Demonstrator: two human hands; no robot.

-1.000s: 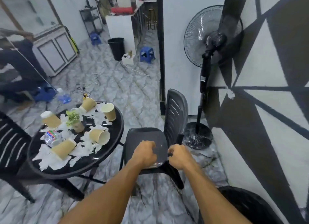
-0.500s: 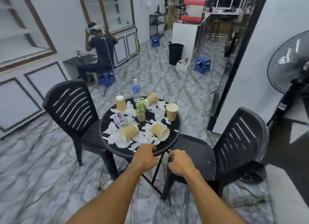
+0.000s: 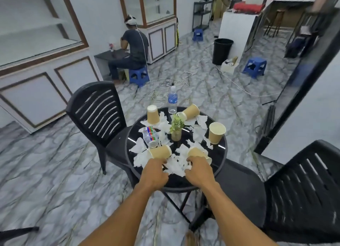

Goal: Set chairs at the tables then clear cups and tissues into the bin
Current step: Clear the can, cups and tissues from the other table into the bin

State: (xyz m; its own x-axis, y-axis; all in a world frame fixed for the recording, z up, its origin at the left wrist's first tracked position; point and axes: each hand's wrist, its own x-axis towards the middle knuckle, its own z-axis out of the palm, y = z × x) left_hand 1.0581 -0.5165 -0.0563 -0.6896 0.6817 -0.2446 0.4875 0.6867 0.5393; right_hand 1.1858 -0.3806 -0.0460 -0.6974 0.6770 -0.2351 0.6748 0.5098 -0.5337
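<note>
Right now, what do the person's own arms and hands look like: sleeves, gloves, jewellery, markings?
The left hand and right hand are bare: no gloves, rings or watch show. The left forearm and right forearm are bare too, with no sleeve, strap, cable or marking visible down to the frame's bottom edge.

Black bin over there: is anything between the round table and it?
Yes: tangled white cables lie on the floor between the round black table and the black plastic bin, and a clear water bottle stands at the table's far edge.
</note>
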